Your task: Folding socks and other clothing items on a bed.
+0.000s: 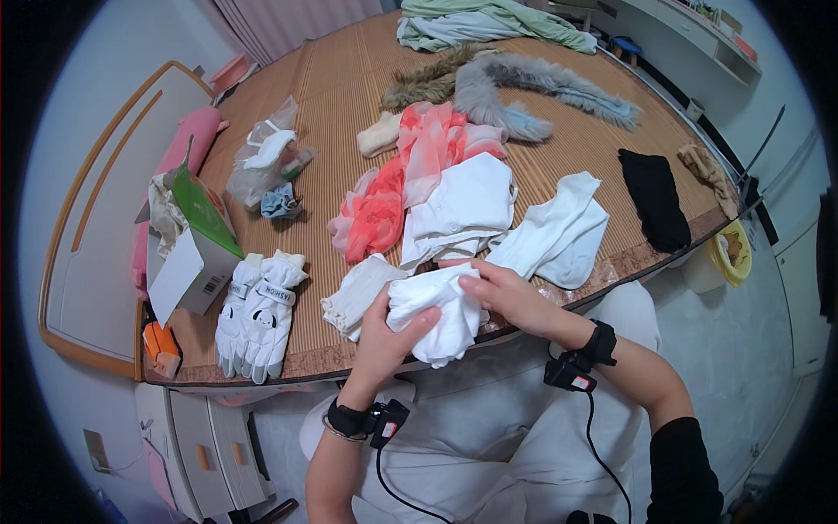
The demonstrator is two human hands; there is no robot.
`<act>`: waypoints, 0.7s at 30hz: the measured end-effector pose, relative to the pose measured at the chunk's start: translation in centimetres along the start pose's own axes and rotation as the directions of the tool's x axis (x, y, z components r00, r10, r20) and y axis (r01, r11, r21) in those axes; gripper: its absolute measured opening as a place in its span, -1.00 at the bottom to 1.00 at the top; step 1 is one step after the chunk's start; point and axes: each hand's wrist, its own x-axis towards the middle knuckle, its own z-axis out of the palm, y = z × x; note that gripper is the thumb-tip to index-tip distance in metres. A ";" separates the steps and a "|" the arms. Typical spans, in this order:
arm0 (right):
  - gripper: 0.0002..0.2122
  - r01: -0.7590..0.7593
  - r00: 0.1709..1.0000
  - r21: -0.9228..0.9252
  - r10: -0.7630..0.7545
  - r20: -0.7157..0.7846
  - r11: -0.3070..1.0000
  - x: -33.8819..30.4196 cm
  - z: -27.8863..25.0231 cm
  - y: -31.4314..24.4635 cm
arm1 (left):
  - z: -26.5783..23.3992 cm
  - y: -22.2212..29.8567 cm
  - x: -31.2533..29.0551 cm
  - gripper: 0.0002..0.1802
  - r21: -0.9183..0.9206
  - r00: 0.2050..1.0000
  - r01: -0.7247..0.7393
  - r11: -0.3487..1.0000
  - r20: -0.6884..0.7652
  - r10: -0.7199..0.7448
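Cloth (441,319), white and bunched, is held between both hands at the near edge of the matted bed (340,79); its far side is hidden, so its kind cannot be told. The left hand (386,339) grips its left side, thumb across the front, the other fingers mostly out of sight behind. The right hand (513,299) pinches the upper right part, some fingertips lost behind the folds. The left forearm (336,467) rises steeply; the right forearm (633,371) slants in from the lower right, its black sleeve (683,463) cut off below. Beyond, a folded white shirt (463,205) is partly covered. Contents of the clear bag (249,183) are hard to make out.
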 end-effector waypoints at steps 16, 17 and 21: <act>-0.53 0.137 0.918 -0.513 -0.303 -0.257 0.848 1.3 0.9 2.3 | 1.4 0.5 0.9 -0.59 0.776 0.811 -0.282 0.564 -0.121 0.573; -0.53 0.133 0.917 -0.516 -0.302 -0.261 0.847 1.4 0.7 2.6 | 1.3 0.5 1.0 -0.59 0.773 0.811 -0.286 0.566 -0.120 0.573; -0.63 0.256 0.843 -0.606 -0.480 -0.241 0.753 1.7 0.8 3.0 | 1.3 0.5 0.6 -0.51 0.766 0.826 -0.462 0.448 0.187 0.531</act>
